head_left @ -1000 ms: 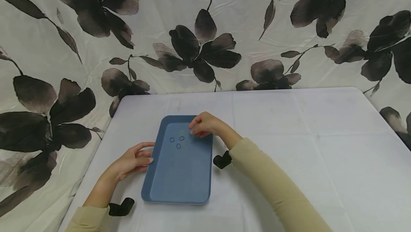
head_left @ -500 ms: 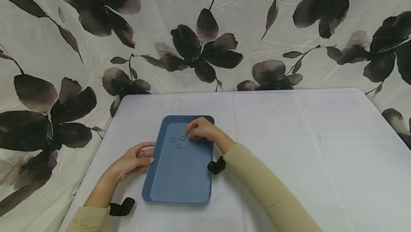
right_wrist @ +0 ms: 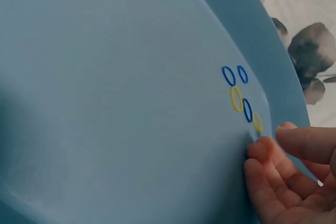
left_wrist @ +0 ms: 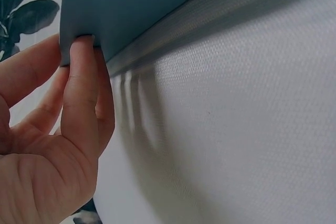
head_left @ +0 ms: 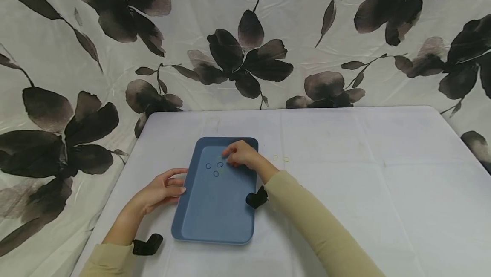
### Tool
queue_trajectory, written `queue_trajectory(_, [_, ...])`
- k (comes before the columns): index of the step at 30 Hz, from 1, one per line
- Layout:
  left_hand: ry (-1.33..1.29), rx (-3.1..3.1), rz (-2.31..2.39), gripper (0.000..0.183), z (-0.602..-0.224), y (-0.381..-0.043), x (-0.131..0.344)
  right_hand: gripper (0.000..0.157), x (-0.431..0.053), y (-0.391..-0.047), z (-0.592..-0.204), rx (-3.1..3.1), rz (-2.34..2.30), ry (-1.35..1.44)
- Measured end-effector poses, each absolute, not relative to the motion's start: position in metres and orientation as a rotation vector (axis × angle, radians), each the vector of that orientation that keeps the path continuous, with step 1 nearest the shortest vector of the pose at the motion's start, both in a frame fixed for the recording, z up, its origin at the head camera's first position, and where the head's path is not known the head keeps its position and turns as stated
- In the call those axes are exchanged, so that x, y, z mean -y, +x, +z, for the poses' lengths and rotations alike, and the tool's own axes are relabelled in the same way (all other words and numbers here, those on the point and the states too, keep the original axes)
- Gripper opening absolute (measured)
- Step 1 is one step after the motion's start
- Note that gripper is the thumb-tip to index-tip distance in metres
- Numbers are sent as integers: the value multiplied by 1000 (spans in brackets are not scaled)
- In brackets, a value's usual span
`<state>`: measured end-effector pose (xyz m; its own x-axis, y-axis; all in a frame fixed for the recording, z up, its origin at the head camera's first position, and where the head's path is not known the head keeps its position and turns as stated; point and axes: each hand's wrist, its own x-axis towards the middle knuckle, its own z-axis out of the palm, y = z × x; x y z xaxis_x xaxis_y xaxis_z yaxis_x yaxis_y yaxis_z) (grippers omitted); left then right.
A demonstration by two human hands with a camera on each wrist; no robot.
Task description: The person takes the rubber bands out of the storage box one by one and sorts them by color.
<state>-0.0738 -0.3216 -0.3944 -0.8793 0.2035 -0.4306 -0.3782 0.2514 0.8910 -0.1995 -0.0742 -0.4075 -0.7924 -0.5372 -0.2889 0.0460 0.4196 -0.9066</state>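
A blue tray (head_left: 215,209) lies on the table. My left hand (head_left: 159,191) grips its left rim, the thumb (left_wrist: 81,77) against the wall in the left wrist view. My right hand (head_left: 242,154) hovers at the tray's far part, fingers loosely curled, thumb and fingertips apart, nothing visible between them. Beside these fingertips lies a thin yellow ring (right_wrist: 257,123), like a small rubber band. Another yellow ring (right_wrist: 237,99) and three blue rings, one of them a blue ring (right_wrist: 228,76), lie near it on the tray floor.
Two yellow rings, one a yellow ring (head_left: 286,159), lie on the white table (head_left: 345,191) right of the tray. A flowered cloth (head_left: 172,21) hangs behind the table. Black wrist cameras, such as the left camera (head_left: 148,245), sit at both wrists.
My right hand has moved slightly left over the tray, then slowed near the yellow ring. Its forearm has uncovered the yellow rings on the table. My left hand stays at the rim.
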Motion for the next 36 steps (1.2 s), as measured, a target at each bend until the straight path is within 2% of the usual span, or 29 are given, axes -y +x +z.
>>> queue_trajectory(10, [-154,-2030,1704,69,-396,-75,323,28,88,-199,-416,-2226,-1379,-532])
queue_trajectory(18, [-144,-2031,1699,69,-400,-76,325,29,97,-200,-423,-2494,-1148,-719])
queue_trajectory(32, [-174,-2068,1670,68,-400,-75,327,5,101,-199,-422,-2699,-1018,-716])
queue_trajectory(36, [-166,-2061,1675,68,-399,-75,327,4,101,-201,-422,-2683,-993,-705])
